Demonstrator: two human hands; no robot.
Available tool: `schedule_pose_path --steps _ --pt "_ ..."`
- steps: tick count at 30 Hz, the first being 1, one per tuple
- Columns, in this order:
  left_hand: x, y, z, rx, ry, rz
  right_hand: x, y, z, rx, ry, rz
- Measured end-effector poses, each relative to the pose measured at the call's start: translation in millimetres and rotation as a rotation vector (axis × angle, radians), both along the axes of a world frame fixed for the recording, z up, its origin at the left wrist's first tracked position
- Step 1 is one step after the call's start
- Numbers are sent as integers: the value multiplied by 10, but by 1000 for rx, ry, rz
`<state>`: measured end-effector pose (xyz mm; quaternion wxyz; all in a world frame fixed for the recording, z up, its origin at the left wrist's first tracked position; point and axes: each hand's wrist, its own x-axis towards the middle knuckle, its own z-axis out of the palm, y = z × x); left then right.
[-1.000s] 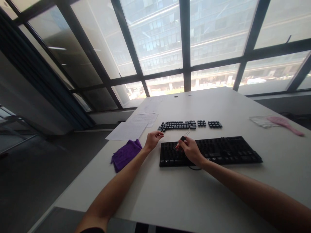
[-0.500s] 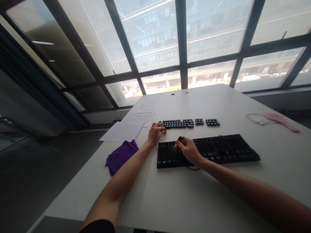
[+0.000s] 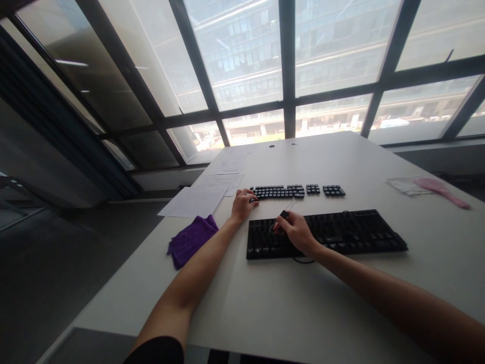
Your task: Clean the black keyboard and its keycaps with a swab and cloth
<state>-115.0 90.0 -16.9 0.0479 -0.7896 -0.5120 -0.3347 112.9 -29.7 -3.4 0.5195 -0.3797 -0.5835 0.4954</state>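
My left hand [image 3: 242, 203] rests at the left end of the loose black keycaps [image 3: 280, 191], which are laid out in keyboard order. Its fingers are pinched around a dark keycap at that end, mostly hidden by the fingertips. My right hand [image 3: 298, 232] is closed on a keycap puller [image 3: 284, 214] with a black grip and thin wire loops. One loop points up and away from the hand; the other end points down toward the keyboard. Under this hand lies the black keyboard [image 3: 356, 232], its left part partly covered by my fingers.
A crumpled purple cloth [image 3: 192, 241] lies left of my left forearm. Sheets of paper [image 3: 195, 199] stretch along the left edge of the white table [image 3: 273, 308]. To the right are a pink brush-like object [image 3: 441, 191] and a clear plastic bag [image 3: 405, 186]. Windows stand behind.
The view has shifted slightly. My left fingers have settled a little closer around the end of the keycap rows. My right hand keeps its hold on the puller.
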Motion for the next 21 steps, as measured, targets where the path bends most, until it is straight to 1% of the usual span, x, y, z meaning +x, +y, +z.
schedule_pose_path --steps 11,17,19,21 --pt "-18 22 -12 -54 -22 -2 10 5 36 -51 38 -8" --pt "-20 0 2 -57 -30 1 21 18 64 -70 59 -3" --pt "-30 -33 33 -48 -37 -1 45 10 90 -43 42 -4" --pt "-33 -86 86 -24 -53 4 72 -14 109 35 -33 1"
